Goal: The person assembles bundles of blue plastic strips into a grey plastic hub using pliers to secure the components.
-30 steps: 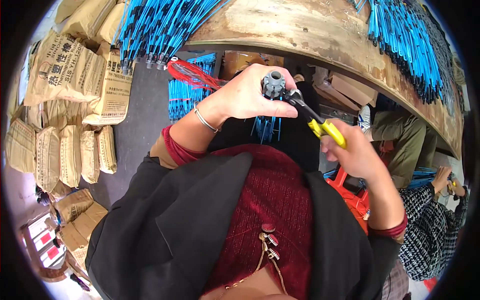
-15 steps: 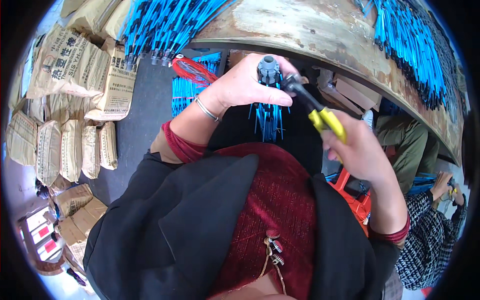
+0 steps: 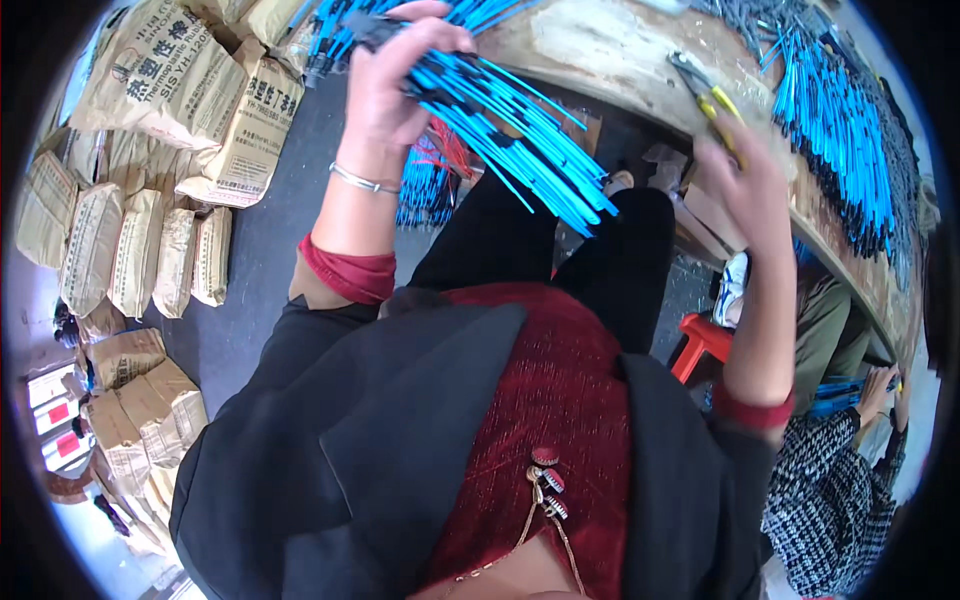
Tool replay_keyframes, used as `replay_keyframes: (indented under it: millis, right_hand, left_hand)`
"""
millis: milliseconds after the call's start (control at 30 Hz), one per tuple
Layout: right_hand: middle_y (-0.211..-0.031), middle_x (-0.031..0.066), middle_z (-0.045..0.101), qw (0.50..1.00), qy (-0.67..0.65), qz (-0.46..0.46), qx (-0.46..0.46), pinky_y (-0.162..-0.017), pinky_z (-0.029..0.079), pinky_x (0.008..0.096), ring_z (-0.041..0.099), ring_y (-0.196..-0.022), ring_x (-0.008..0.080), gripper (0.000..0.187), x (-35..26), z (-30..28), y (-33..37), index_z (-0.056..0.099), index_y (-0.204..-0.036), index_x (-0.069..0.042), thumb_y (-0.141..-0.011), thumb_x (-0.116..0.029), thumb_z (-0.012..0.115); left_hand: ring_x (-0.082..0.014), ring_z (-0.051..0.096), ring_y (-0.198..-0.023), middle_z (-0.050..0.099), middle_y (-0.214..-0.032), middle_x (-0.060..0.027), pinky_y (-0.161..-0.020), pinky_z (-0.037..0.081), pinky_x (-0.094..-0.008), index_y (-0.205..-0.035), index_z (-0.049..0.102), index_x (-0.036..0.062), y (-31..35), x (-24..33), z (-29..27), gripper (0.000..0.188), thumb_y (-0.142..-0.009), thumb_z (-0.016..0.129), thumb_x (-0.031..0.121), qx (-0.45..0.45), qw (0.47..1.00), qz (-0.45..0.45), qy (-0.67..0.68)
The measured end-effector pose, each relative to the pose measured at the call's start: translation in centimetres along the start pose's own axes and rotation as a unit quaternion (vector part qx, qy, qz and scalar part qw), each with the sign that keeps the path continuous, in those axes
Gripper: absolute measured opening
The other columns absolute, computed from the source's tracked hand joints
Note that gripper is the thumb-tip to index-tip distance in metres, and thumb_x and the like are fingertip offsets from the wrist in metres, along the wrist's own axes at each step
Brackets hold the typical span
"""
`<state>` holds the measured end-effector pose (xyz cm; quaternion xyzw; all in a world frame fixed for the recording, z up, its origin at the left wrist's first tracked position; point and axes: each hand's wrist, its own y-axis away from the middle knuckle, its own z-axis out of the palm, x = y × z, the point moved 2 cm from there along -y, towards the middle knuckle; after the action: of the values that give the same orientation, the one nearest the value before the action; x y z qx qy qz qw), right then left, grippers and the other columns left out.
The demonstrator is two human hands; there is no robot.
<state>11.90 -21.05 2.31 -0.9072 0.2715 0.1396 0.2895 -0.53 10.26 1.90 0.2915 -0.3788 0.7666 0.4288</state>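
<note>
My left hand (image 3: 392, 82) is raised high at the upper left, closed around a bundle of blue cables (image 3: 520, 135) whose loose ends fan down to the right over my lap. My right hand (image 3: 745, 165) is blurred at the upper right, beside the edge of the wooden table (image 3: 610, 50). It holds yellow-handled pliers (image 3: 706, 92), whose jaws point up over the tabletop.
Many tan paper sacks (image 3: 150, 180) are stacked on the dark floor at left. More blue cables (image 3: 840, 130) lie heaped on the table at right. A red stool (image 3: 700, 340) and another seated person (image 3: 850, 400) in a checked sleeve are at my right.
My left hand has lifted the cable bundle up and to the left, away from the pliers. My right hand has swung the pliers up toward the table.
</note>
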Motion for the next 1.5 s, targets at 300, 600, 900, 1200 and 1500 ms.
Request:
replay_keyframes:
  millis: [300, 600, 900, 1200, 1500]
  right_hand:
    - [-0.140, 0.0078, 0.030, 0.780, -0.598, 0.177, 0.050, -0.103, 0.029, 0.0419, 0.033, -0.126, 0.0236, 0.088, -5.5, 7.0, 9.7, 0.026, -0.137, -0.010, -0.070, -0.040, 0.074]
    - [-0.119, 0.0067, 0.049, 0.693, -0.656, -0.058, 0.294, -0.100, 0.037, 0.0422, 0.046, -0.113, 0.0223, 0.058, -2.2, 1.4, 6.4, 0.042, -0.125, -0.017, -0.076, -0.029, 0.071]
    - [-0.090, 0.0072, 0.058, 0.821, -0.527, 0.026, 0.219, -0.084, 0.046, 0.0369, 0.055, -0.089, 0.0169, 0.032, -4.0, -0.9, 6.9, 0.058, -0.100, -0.007, -0.071, -0.005, 0.072]
    - [-0.080, 0.0070, 0.057, 0.915, -0.339, 0.200, 0.085, -0.067, 0.045, 0.0287, 0.056, -0.073, 0.0170, 0.031, -5.6, 6.4, 6.7, 0.058, -0.088, -0.002, -0.064, -0.010, 0.077]
    - [-0.092, 0.0032, 0.057, 0.866, -0.437, 0.243, -0.026, -0.077, 0.045, 0.0269, 0.054, -0.084, 0.0104, 0.033, -5.6, 7.8, 4.5, 0.052, -0.097, -0.002, -0.070, -0.002, 0.072]
  left_hand:
    - [-0.0216, 0.057, -0.084, 0.058, -0.073, -0.0044, -0.082, 0.044, -0.0361, -0.087, 0.056, 0.0021, -0.8, -4.5, 4.4, 0.017, -0.086, 0.056, 0.020, 0.117, 0.958, -0.066, 0.255]
    - [-0.0230, 0.056, -0.096, 0.061, -0.093, -0.0095, -0.092, 0.041, -0.0388, -0.096, 0.056, 0.0000, 3.3, -12.0, 8.4, 0.031, -0.090, 0.049, 0.029, 0.075, 0.924, -0.155, 0.341]
    - [-0.0274, 0.051, -0.111, 0.052, -0.121, -0.0165, -0.099, 0.036, -0.0387, -0.125, 0.041, -0.0004, 9.0, -13.4, 2.9, 0.058, -0.088, 0.047, 0.044, 0.075, 0.859, -0.507, -0.004]
    - [-0.0161, 0.056, -0.095, 0.060, -0.103, -0.0089, -0.085, 0.043, -0.0328, -0.116, 0.048, 0.0011, 7.8, -9.2, 6.6, 0.053, -0.074, 0.073, 0.022, -0.270, 0.926, -0.152, -0.218]
    - [-0.0075, 0.051, -0.079, 0.059, -0.086, -0.0006, -0.075, 0.044, -0.0254, -0.095, 0.057, 0.0036, 7.7, -10.8, 5.3, 0.029, -0.070, 0.071, 0.011, -0.194, 0.922, -0.217, -0.254]
